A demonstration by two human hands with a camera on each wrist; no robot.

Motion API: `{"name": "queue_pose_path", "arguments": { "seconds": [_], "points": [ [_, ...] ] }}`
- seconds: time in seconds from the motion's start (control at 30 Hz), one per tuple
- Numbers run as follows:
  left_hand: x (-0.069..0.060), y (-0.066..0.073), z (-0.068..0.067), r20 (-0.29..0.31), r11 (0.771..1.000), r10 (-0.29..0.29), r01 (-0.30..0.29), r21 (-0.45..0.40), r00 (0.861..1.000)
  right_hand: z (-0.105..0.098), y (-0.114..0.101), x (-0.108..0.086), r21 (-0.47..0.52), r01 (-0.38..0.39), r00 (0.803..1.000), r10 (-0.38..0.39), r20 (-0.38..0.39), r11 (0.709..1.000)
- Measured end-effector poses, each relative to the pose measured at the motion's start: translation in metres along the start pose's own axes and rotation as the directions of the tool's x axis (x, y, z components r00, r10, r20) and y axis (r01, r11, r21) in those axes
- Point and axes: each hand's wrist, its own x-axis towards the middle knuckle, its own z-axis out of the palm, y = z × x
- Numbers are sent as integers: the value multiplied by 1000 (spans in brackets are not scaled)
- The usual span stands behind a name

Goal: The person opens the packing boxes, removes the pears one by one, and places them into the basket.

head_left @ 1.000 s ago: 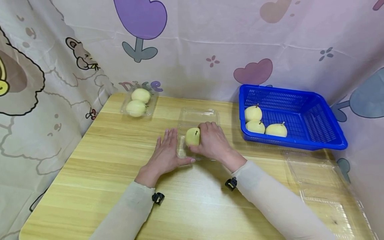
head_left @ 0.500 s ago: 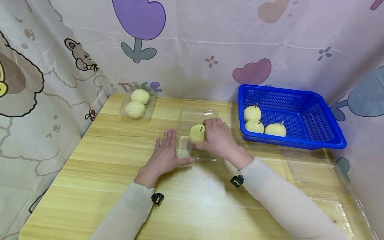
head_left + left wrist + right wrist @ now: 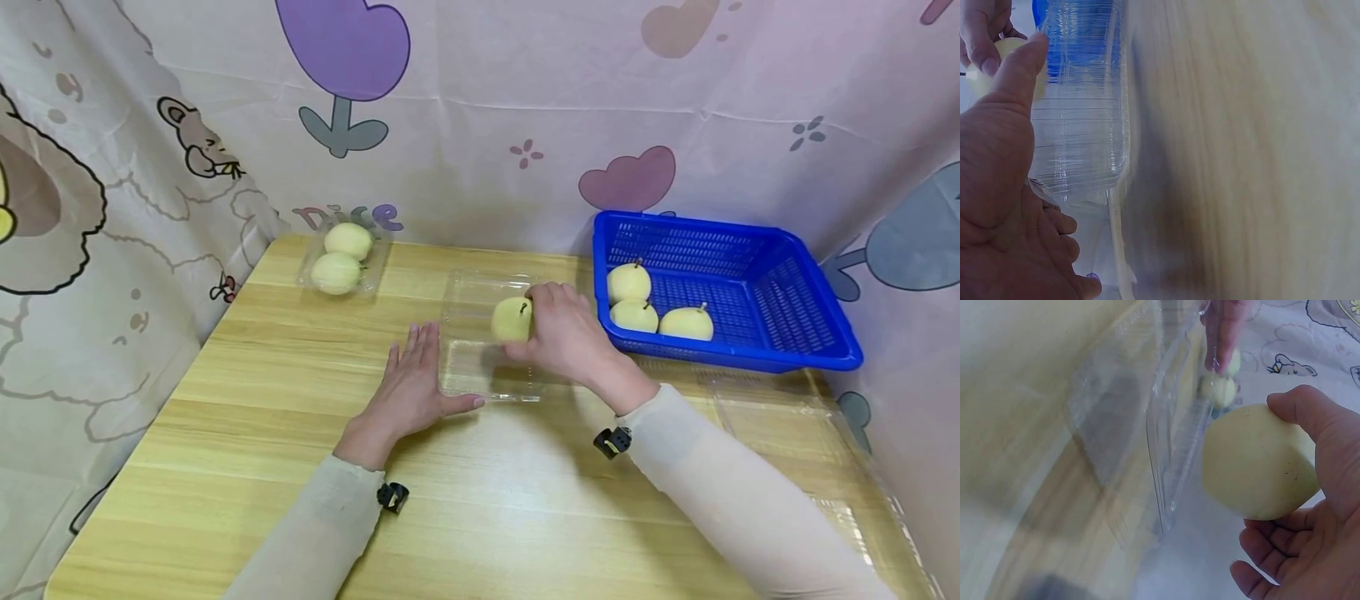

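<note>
My right hand [image 3: 568, 340] grips a pale yellow pear [image 3: 512, 322], its stem pointing up in the head view. In the right wrist view, the pear [image 3: 1257, 465] is held clear of the container between thumb and fingers. Below it on the table lies an opened clear plastic clamshell container [image 3: 467, 371]. My left hand [image 3: 408, 387] lies along the container's left and near sides, fingers straight and thumb stretched out. In the left wrist view, the container's ribbed wall [image 3: 1079, 137] stands beside the left hand's thumb. The right hand's far fingertips are partly hidden in the head view.
A blue basket [image 3: 817, 358] with three pears stands at the back right. Another clear container [image 3: 378, 271] holding two pears sits at the back left. More clear plastic containers [image 3: 780, 417] lie at the table's right edge. A patterned curtain [image 3: 480, 192] hangs behind the table.
The right hand has carried the pear to the right and slightly toward the back, from the container's left part to its right side. The left hand has stayed in place.
</note>
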Motion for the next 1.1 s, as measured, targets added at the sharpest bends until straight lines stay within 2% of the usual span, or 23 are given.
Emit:
{"name": "queue_pose_path", "arguments": {
  "seconds": [0.17,0.47,0.83,1.1],
  "points": [
    [1,-1,0,-2,1000,3,-3,-3,1000,-9,7,0,25,-19,1000,19,3,999],
    [-1,1,0,13,1000,-8,8,-1,1000,-35,23,-3,64,-62,997,65,-46,996],
    [-1,1,-1,17,1000,-6,6,3,1000,-73,63,-12,56,-145,982,150,-116,988],
    [-1,0,-1,22,1000,-1,1,0,1000,-92,93,-15,55,-225,968,229,-99,973]
  ]
}}
